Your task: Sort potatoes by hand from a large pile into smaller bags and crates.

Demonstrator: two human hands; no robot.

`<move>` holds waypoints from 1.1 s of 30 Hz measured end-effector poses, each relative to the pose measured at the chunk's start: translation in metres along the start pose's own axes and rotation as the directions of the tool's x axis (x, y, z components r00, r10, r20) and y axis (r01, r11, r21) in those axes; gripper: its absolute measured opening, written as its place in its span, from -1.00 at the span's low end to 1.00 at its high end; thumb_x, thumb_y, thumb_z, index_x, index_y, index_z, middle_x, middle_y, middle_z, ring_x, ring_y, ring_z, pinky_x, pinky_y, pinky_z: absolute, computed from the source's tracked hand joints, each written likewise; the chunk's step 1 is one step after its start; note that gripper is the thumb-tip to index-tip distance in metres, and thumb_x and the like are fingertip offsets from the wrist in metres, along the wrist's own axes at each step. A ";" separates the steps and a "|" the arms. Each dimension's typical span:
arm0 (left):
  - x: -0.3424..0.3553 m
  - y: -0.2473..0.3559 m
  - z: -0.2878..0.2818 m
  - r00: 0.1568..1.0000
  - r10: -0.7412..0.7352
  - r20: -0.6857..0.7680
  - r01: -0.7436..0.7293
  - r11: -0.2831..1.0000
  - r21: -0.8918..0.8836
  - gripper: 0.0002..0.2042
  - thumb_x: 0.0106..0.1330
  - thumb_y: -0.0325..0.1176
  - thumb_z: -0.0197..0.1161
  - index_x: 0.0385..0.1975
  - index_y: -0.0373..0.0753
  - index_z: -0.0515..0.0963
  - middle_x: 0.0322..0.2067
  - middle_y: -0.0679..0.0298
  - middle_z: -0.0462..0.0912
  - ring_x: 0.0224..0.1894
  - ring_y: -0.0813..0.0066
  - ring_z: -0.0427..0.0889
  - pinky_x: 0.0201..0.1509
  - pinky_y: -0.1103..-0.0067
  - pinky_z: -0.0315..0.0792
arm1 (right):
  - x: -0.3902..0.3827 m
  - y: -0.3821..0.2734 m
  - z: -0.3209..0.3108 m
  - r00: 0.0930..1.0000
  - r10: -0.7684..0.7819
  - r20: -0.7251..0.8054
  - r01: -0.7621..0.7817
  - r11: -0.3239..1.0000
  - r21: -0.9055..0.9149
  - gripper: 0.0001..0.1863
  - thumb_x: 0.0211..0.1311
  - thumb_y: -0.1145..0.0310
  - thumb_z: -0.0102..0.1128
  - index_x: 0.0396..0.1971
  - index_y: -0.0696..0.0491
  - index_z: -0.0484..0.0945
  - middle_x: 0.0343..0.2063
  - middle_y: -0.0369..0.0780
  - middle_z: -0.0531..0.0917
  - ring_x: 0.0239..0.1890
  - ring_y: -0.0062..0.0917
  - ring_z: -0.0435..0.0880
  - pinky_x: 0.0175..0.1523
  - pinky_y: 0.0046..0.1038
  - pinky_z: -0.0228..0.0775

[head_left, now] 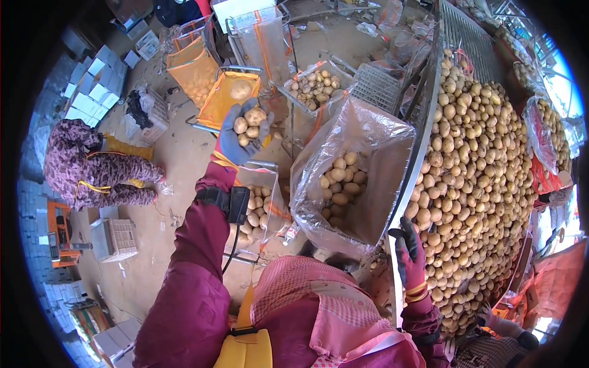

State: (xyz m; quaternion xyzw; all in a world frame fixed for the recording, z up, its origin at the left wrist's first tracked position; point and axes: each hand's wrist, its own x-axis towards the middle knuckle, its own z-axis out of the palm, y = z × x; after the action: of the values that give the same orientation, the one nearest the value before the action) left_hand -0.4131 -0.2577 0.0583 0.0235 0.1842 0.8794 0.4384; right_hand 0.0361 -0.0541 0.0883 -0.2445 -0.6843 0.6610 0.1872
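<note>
Brown-skinned potatoes (253,118) sit in the upturned left hand (230,136), its grey-gloved fingers curled round them, probably so that several loose, round pieces cannot roll off. Just beyond those fingers, another potato (241,91) shows against an orange bag (214,101), which a metal frame (238,68) seems to hold open. Below the left fingers stands a clear bag (278,203) with more potatoes in it. Between the two hands is a plastic-lined bin (385,172), the film apparently draped over its edges to stay put. The right hand (407,248) lies at the rim of the table (466,37), beside the potato heap (478,178), perhaps for support.

Whether the right fingers grip that rim cannot be told, nor whether the lone potato is airborne or resting. Far left of the left fingers, a stooping person's (101,162) hands are hidden; the heap's far side is hard to make out.
</note>
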 end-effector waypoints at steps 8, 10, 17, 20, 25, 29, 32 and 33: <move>-0.047 -0.082 -0.040 0.898 -0.312 -0.311 0.319 0.947 -0.028 -0.55 0.42 -0.11 0.08 0.04 -0.41 0.50 -0.11 0.03 0.63 -0.06 0.10 0.65 0.04 0.36 0.63 | -0.059 0.007 -0.032 0.959 0.162 -0.233 -0.167 0.986 -0.001 -0.42 0.49 0.22 0.08 0.34 0.25 0.26 0.03 -0.21 0.58 0.06 -0.60 0.53 0.13 -0.60 0.34; -0.043 -0.095 -0.033 0.887 -0.312 -0.341 0.362 0.928 0.092 -0.71 0.42 -0.23 0.08 -0.11 -0.37 0.49 -0.32 0.21 0.52 -0.25 0.33 0.57 -0.12 0.46 0.59 | -0.077 0.011 -0.036 0.938 0.185 -0.292 -0.189 0.982 0.015 -0.48 0.51 0.27 0.05 0.32 0.23 0.30 -0.02 -0.21 0.62 0.00 -0.59 0.57 0.14 -0.56 0.36; 0.149 -0.062 0.020 0.968 -0.233 0.097 0.181 0.910 0.374 -0.65 0.39 -0.25 0.13 -0.01 -0.40 0.39 -0.03 0.06 0.54 -0.12 0.20 0.59 -0.05 0.28 0.65 | -0.121 0.017 -0.044 0.862 0.280 -0.423 -0.318 0.948 -0.022 -0.42 0.47 0.18 0.11 0.33 0.20 0.30 0.01 -0.23 0.61 0.02 -0.61 0.57 0.11 -0.56 0.39; 0.198 -0.064 0.031 0.974 -0.133 -0.184 0.177 0.952 0.248 -0.54 0.37 -0.17 0.13 0.10 -0.40 0.34 0.09 -0.04 0.49 0.17 0.08 0.48 0.23 0.13 0.49 | -0.144 0.018 -0.045 0.859 0.178 -0.481 -0.243 0.967 -0.075 -0.35 0.43 0.08 0.16 0.33 0.19 0.30 0.00 -0.24 0.62 -0.14 -0.66 0.55 -0.05 -0.57 0.43; 0.220 -0.175 0.045 0.883 -0.083 -0.462 0.335 0.800 0.497 -0.29 0.34 0.13 0.16 0.36 -0.20 0.26 0.36 0.08 0.27 0.33 0.13 0.37 0.37 0.20 0.35 | -0.202 0.021 -0.044 0.670 0.368 -0.645 -0.454 0.891 0.036 -0.39 0.36 0.13 0.22 0.32 0.10 0.35 -0.09 -0.20 0.66 -0.21 -0.62 0.58 -0.07 -0.49 0.48; 0.163 -0.311 0.062 0.856 -0.486 0.174 0.041 0.401 0.915 -0.34 0.37 -0.06 0.23 0.42 -0.11 0.20 0.45 0.10 0.11 0.40 0.15 0.28 0.43 0.23 0.22 | -0.244 0.030 -0.030 0.613 0.538 -0.579 -0.583 0.802 0.128 -0.39 0.34 0.06 0.20 0.26 0.11 0.41 0.04 -0.02 0.65 0.04 -0.34 0.66 0.14 -0.33 0.48; 0.090 -0.380 0.079 0.438 -0.726 0.530 -0.850 -0.141 0.508 -0.33 0.27 -0.13 0.34 0.39 -0.07 0.29 0.48 -0.04 -0.03 0.45 0.00 0.15 0.46 0.11 0.08 | -0.274 0.041 -0.026 0.587 0.541 -0.602 -0.594 0.793 0.133 -0.41 0.34 0.07 0.18 0.27 0.07 0.42 0.07 0.01 0.62 0.07 -0.26 0.64 0.17 -0.29 0.47; 0.059 -0.396 0.080 0.363 -0.811 0.458 -0.895 -0.168 0.413 -0.30 0.22 -0.10 0.36 0.37 -0.09 0.31 0.47 -0.10 -0.05 0.46 -0.07 0.09 0.47 0.06 0.03 | -0.283 0.045 -0.027 0.572 0.514 -0.639 -0.566 0.812 0.146 -0.41 0.34 0.07 0.18 0.27 0.07 0.42 0.07 0.01 0.62 0.07 -0.26 0.64 0.17 -0.29 0.47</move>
State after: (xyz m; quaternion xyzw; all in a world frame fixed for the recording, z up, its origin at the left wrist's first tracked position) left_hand -0.1314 0.0297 -0.0103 0.8461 0.4811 0.1565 0.1678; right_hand 0.2848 -0.1960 0.0641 -0.6620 -0.4911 0.5321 0.1935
